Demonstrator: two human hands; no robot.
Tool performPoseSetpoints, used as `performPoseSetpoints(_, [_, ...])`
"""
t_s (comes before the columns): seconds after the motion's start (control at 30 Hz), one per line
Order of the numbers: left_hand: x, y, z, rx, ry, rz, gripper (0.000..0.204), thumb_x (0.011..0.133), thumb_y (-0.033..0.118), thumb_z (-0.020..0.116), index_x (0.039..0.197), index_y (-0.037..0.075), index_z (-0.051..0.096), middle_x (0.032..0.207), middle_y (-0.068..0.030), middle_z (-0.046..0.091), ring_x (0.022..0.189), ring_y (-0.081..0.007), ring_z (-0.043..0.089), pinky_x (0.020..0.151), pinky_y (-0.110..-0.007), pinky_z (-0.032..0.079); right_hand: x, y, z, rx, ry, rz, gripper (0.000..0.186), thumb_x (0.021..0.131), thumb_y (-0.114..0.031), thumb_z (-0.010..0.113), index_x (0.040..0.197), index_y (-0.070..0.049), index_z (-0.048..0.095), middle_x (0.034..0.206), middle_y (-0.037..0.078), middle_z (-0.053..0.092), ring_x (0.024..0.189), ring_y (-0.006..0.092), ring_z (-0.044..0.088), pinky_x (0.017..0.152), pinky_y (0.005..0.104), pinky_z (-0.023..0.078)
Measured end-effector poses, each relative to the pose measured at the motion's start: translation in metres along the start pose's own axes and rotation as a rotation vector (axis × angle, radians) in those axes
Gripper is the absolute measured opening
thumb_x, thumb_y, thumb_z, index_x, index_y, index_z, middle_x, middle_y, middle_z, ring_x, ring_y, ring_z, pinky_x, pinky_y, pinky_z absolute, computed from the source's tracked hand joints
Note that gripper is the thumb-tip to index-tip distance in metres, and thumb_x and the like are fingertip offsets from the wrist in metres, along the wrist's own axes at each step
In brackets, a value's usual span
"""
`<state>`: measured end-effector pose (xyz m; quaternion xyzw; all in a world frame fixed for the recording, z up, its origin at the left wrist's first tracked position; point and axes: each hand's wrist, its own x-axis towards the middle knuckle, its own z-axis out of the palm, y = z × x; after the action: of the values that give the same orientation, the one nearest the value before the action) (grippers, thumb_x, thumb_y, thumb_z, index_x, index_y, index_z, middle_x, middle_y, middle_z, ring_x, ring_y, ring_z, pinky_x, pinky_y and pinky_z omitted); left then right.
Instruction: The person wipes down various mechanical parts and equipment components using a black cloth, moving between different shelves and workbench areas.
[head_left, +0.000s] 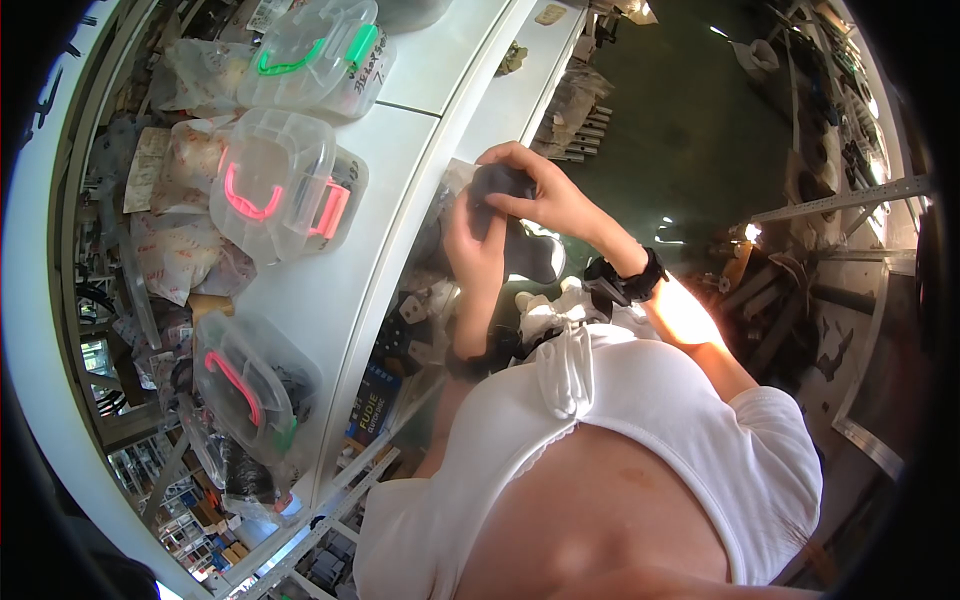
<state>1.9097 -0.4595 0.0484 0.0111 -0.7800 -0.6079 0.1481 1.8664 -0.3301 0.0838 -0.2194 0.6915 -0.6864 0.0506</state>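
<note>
The white shelf (310, 300) runs along my left, its rim slanting up and to the right, with three clear boxes (275, 185) standing back from that rim. Just past the rim, on the right, are my hands. Further right the green floor (690, 130) gives me open room, out to a metal rail (850, 205) on the far side. The dark piece is nearly black, dull and rounded; my fingers cover much of it, so I can't make out its full shape. It sits between my two hands: my left hand (475, 245) cups it from the near left, and my right hand (550, 195) bends over it from the right, thumb lying across its front.
</note>
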Motion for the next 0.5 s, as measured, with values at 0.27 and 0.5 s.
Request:
performPoseSetpoints(0.27, [0.000, 0.016, -0.011, -0.129, 0.127, -0.064, 0.026, 0.085, 0.014, 0.055, 0.102, -0.006, 0.054, 0.088, -0.0054, 0.057, 0.078, -0.0097, 0.050, 0.071, -0.023, 0.041, 0.007, 0.021, 0.015, 0.222, 0.050, 0.309, 0.027, 0.081, -0.016, 0.061, 0.103, -0.004, 0.051, 0.082, 0.002, 0.054, 0.070, 0.0075, 0.050, 0.062, 0.0218, 0.044])
performPoseSetpoints(0.5, [0.011, 0.011, -0.024, -0.143, 0.003, -0.218, 0.036, 0.092, 0.026, 0.045, 0.108, -0.005, 0.053, 0.098, -0.0080, 0.058, 0.088, -0.0127, 0.051, 0.078, -0.024, 0.040, 0.022, 0.017, 0.043, -0.377, 0.253, -0.044, 0.022, 0.075, -0.017, 0.062, 0.089, -0.001, 0.056, 0.081, 0.013, 0.057, 0.072, 0.0272, 0.054, 0.067, 0.0317, 0.045])
